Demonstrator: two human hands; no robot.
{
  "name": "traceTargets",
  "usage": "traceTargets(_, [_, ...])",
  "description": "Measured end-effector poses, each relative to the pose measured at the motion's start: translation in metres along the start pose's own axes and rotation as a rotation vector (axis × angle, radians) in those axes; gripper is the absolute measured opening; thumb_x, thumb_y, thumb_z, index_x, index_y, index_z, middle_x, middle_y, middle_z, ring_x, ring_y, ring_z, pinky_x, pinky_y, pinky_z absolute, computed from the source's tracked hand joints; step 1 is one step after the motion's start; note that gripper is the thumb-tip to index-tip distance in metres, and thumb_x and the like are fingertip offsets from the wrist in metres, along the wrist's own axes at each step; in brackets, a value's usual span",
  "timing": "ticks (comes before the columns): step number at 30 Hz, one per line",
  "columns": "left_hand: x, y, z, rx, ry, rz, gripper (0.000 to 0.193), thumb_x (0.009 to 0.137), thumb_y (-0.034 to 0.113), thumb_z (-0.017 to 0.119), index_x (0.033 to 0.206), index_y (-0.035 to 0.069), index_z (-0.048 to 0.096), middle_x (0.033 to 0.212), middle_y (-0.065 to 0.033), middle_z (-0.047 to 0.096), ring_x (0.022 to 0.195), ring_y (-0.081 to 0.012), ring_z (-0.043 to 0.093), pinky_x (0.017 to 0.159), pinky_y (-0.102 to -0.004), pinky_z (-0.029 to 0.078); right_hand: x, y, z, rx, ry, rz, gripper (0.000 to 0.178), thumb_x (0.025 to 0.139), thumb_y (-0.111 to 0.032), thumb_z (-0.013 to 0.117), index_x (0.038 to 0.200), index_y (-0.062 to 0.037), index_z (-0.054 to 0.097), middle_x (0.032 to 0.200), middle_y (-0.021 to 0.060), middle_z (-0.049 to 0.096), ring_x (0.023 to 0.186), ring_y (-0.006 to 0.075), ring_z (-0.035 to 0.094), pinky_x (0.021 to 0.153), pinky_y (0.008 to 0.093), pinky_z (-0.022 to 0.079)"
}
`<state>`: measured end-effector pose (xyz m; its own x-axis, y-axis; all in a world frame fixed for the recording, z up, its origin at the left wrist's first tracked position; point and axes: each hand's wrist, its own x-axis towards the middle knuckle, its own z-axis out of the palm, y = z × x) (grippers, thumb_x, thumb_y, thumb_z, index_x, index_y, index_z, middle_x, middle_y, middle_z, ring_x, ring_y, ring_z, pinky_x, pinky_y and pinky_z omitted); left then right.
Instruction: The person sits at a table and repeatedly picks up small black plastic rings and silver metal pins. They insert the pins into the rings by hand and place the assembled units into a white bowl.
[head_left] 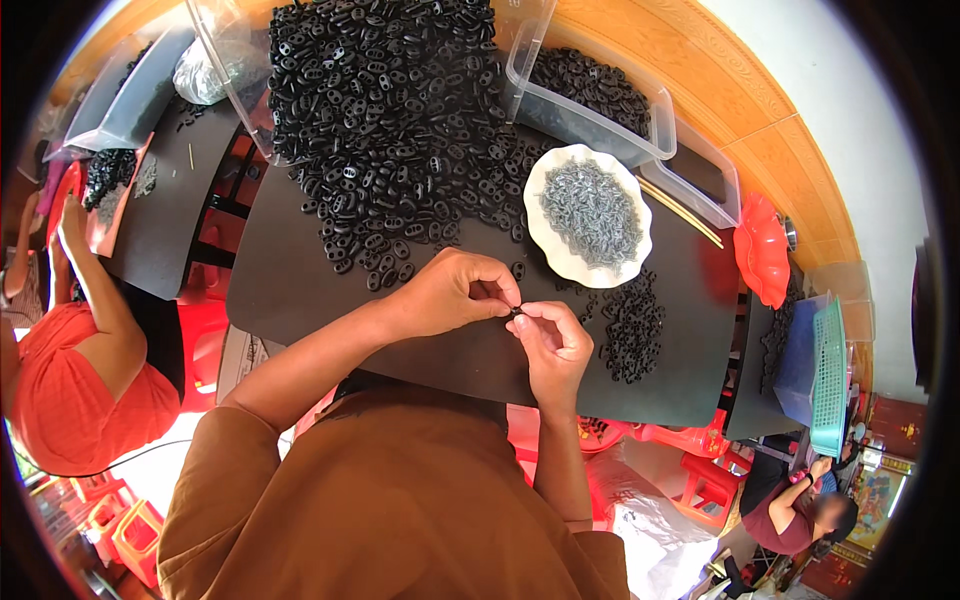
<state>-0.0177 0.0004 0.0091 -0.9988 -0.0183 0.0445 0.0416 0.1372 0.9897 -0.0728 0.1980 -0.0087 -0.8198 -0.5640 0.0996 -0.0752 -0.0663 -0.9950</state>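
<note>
My left hand (455,292) and my right hand (556,348) meet above the near part of the dark table. Their fingertips pinch a small black plastic piece (516,311) between them; the fingers hide most of it. Beyond my hands spreads a large heap of black oval two-hole plastic pieces (390,110), with a few loose ones near my left wrist. A white scalloped plate (541,236) filled with small grey metallic pieces, possibly springs, stands past my right hand. To the right of that hand lies a pile of smaller black parts (633,330).
Clear plastic bins (660,125) stand at the back right, one holding more black pieces. Wooden chopsticks (690,215) lie beside the plate. A red scalloped dish (762,250) is at the table's right end. Other people sit at left (90,370) and far right (785,520).
</note>
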Motion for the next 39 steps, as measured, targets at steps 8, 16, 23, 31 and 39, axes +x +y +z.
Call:
traceTargets(8, [0.000, 0.002, 0.001, -0.011, 0.012, 0.006, 0.007, 0.085, -0.001, 0.074, 0.092, 0.002, 0.072, 0.084, -0.0042, 0.073, 0.077, -0.0103, 0.069, 0.070, -0.0265, 0.056, 0.001, 0.001, 0.000, 0.003, -0.005, -0.010, 0.013, 0.091, 0.011, 0.065, 0.104, 0.0075, 0.066, 0.100, 0.0105, 0.066, 0.086, 0.0163, 0.069, 0.077, 0.0272, 0.058])
traceTargets(16, [0.000, -0.003, 0.001, 0.005, -0.009, 0.028, 0.009, 0.086, 0.000, 0.075, 0.094, 0.002, 0.072, 0.087, -0.0039, 0.074, 0.079, -0.0102, 0.070, 0.072, -0.0265, 0.057, 0.001, 0.001, 0.002, -0.032, 0.000, -0.016, 0.012, 0.090, 0.012, 0.065, 0.101, 0.0069, 0.068, 0.096, 0.0107, 0.068, 0.083, 0.0165, 0.070, 0.075, 0.0276, 0.058])
traceTargets(23, [-0.002, -0.004, 0.001, -0.024, -0.039, -0.024, 0.017, 0.086, -0.003, 0.072, 0.103, 0.001, 0.070, 0.089, -0.0069, 0.075, 0.084, -0.0122, 0.072, 0.077, -0.0278, 0.059, 0.001, 0.001, 0.005, -0.117, -0.011, -0.064, 0.009, 0.090, 0.010, 0.067, 0.097, 0.0052, 0.069, 0.092, 0.0106, 0.069, 0.082, 0.0165, 0.070, 0.074, 0.0277, 0.059])
traceTargets(31, [-0.002, -0.001, 0.000, 0.026, -0.072, 0.003, 0.022, 0.085, -0.002, 0.072, 0.107, 0.000, 0.069, 0.086, -0.0088, 0.075, 0.081, -0.0145, 0.073, 0.077, -0.0296, 0.060, 0.003, -0.004, 0.003, -0.218, -0.062, -0.087, 0.008, 0.088, 0.009, 0.070, 0.092, 0.0035, 0.067, 0.089, 0.0106, 0.069, 0.080, 0.0165, 0.071, 0.070, 0.0273, 0.058])
traceTargets(39, [-0.001, 0.002, 0.017, 0.210, -0.023, 0.086, 0.021, 0.083, 0.001, 0.073, 0.104, 0.000, 0.069, 0.081, -0.0127, 0.073, 0.072, -0.0216, 0.072, 0.069, -0.0338, 0.058, -0.002, -0.013, -0.006, -0.520, -0.024, -0.183, 0.012, 0.080, 0.008, 0.074, 0.086, 0.0001, 0.068, 0.082, 0.0105, 0.068, 0.073, 0.0214, 0.066, 0.065, 0.0315, 0.053])
